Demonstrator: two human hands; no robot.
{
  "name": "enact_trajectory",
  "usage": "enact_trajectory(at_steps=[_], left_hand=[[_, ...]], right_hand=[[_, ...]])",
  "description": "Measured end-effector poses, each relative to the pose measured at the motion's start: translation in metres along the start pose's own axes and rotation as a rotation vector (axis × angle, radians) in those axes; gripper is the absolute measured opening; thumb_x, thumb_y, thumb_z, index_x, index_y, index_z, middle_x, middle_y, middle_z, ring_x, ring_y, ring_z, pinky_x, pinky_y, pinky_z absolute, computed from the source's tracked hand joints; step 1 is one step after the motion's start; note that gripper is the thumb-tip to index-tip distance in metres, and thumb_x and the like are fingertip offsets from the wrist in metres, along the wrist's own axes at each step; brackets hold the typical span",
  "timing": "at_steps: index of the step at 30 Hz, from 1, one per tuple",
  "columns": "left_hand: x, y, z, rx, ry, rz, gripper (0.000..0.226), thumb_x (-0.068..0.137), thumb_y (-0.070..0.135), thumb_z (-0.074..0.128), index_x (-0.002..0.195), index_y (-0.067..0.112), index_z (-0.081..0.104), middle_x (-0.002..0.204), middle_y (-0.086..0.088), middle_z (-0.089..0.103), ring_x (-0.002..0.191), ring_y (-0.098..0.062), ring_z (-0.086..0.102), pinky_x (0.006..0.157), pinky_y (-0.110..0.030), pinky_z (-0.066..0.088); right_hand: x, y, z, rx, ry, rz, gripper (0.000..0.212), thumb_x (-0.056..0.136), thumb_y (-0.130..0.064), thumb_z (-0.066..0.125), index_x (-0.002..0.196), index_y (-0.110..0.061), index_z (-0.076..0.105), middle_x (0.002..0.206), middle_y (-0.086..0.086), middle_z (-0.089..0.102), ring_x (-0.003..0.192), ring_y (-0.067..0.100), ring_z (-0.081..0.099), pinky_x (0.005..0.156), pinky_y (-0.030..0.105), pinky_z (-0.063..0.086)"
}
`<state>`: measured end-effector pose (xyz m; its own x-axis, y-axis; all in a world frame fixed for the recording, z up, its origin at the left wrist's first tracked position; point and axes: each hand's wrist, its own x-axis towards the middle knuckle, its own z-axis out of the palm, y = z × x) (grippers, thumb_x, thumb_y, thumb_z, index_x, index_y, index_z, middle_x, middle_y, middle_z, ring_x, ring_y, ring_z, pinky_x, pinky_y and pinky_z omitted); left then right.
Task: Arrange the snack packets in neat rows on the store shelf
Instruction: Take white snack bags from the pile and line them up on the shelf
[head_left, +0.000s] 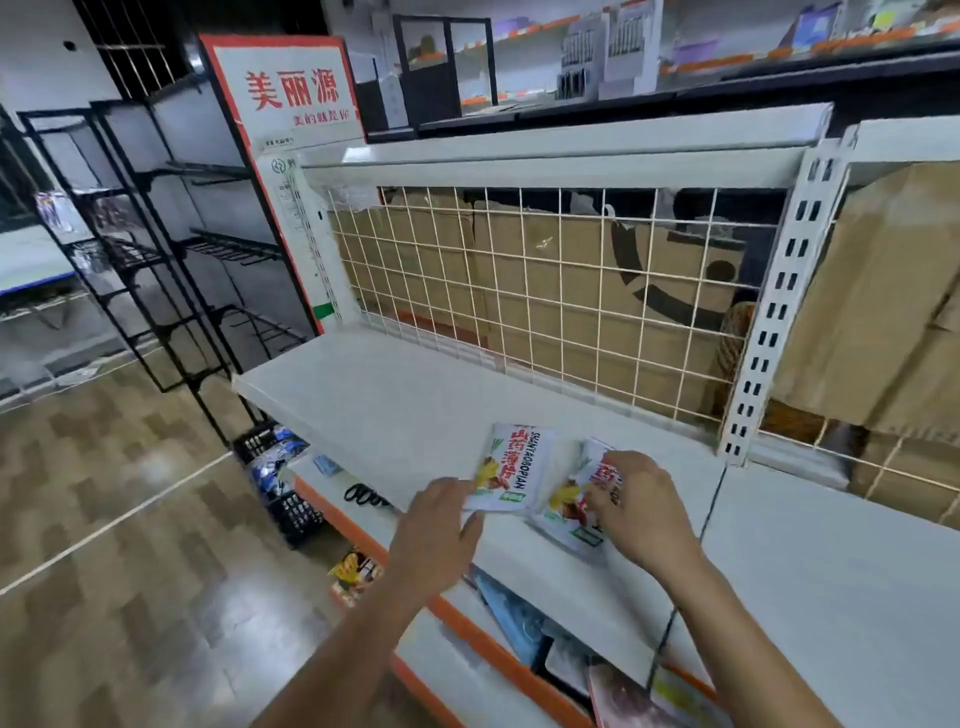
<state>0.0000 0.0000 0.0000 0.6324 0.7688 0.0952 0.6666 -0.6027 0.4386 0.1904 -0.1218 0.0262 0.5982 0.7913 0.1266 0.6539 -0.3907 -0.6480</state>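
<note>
orange-framed sign (291, 88): red "美丽源"; left snack packet (511, 467): "shanyaobopian".

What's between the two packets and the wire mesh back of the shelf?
Head view: only bare white shelf between the left packet, the right packet and the wire mesh.

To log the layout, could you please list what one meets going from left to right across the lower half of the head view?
Black basket → left hand → left snack packet → right snack packet → right hand.
</note>
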Motion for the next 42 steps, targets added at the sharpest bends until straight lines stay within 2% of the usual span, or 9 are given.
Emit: enact_trajectory(at_steps=[5,13,16,19,22,27,32,34,42], left_hand=[[0.055,0.018,0.025,0.119,-0.092,-0.079,0.050,0.100,0.041,0.031,0.148,0.028,0.024,0.157,-0.008,0.013,0.140,-0.029,0.021,0.111,-0.042,0.030],[0.105,0.023,0.053,0.195,-0.128,-0.241,0.061,0.097,0.051,0.029,0.150,0.022,0.015,0.150,-0.014,0.028,0.134,-0.032,0.032,0.104,-0.042,0.033],[0.114,0.024,0.057,0.256,-0.091,-0.266,0.070,0.094,0.055,0.037,0.144,0.008,0.022,0.136,-0.013,0.044,0.123,-0.030,0.042,0.094,-0.039,0.040],[0.125,0.022,0.055,0.048,-0.141,-0.363,0.071,0.084,0.058,0.057,0.129,0.006,0.039,0.121,-0.009,0.054,0.112,-0.027,0.054,0.089,-0.034,0.045],[0.131,0.021,0.052,-0.087,-0.243,-0.414,0.061,0.070,0.062,0.068,0.107,0.015,0.059,0.098,0.000,0.068,0.091,-0.017,0.066,0.080,-0.031,0.053],[0.123,0.034,0.053,-0.213,-0.166,-0.402,0.059,0.067,0.050,0.077,0.103,0.021,0.040,0.099,0.000,0.064,0.082,-0.020,0.068,0.073,-0.033,0.056],[0.112,0.032,0.045,-0.485,-0.155,-0.330,0.049,0.079,0.037,0.072,0.111,0.027,0.037,0.090,0.010,0.065,0.071,-0.009,0.068,0.060,-0.021,0.056],[0.108,0.029,0.042,-0.734,-0.181,-0.366,0.052,0.079,0.030,0.074,0.115,0.029,0.037,0.093,0.007,0.068,0.076,-0.012,0.070,0.071,-0.032,0.059],[0.066,0.008,0.008,-1.096,-0.076,-0.392,0.025,0.089,0.034,0.063,0.113,0.029,0.058,0.104,0.003,0.072,0.094,-0.017,0.070,0.085,-0.044,0.056]], right_hand=[[0.037,-0.002,0.053,-0.195,-0.034,0.053,0.069,0.090,-0.046,0.032,0.143,-0.002,0.028,0.150,0.021,0.027,0.141,0.033,0.020,0.115,0.039,0.016],[0.056,0.006,0.091,-0.490,-0.056,-0.023,0.057,0.093,-0.033,0.037,0.141,-0.002,0.036,0.155,0.020,0.019,0.144,0.033,0.015,0.108,0.044,-0.006],[0.060,0.012,0.083,-0.473,-0.086,-0.098,0.060,0.085,-0.041,0.027,0.118,-0.008,0.064,0.136,0.014,0.053,0.127,0.030,0.049,0.108,0.045,0.030],[0.066,0.025,0.074,-0.261,-0.044,-0.125,0.067,0.082,-0.036,0.020,0.131,-0.005,0.053,0.139,0.016,0.049,0.131,0.034,0.043,0.110,0.040,0.029],[0.060,0.028,0.060,-0.170,0.152,0.135,0.053,0.083,-0.029,0.053,0.127,-0.001,0.049,0.125,0.018,0.052,0.116,0.039,0.050,0.095,0.041,0.044],[0.057,0.032,0.052,-0.024,-0.076,0.528,0.071,0.072,-0.061,0.066,0.113,-0.008,0.043,0.112,0.011,0.055,0.107,0.031,0.054,0.081,0.037,0.046],[0.060,0.034,0.041,0.372,-0.065,0.491,0.036,0.073,-0.033,0.078,0.093,-0.015,0.054,0.092,0.003,0.068,0.078,0.018,0.064,0.069,0.032,0.052],[0.059,0.031,0.033,0.523,-0.073,0.409,0.033,0.076,-0.026,0.076,0.096,-0.023,0.051,0.091,0.001,0.070,0.076,0.018,0.069,0.073,0.038,0.056],[0.054,-0.012,0.041,0.621,-0.086,0.246,0.032,0.082,-0.042,0.066,0.107,-0.025,0.053,0.094,-0.007,0.070,0.081,0.014,0.069,0.077,0.040,0.056]])
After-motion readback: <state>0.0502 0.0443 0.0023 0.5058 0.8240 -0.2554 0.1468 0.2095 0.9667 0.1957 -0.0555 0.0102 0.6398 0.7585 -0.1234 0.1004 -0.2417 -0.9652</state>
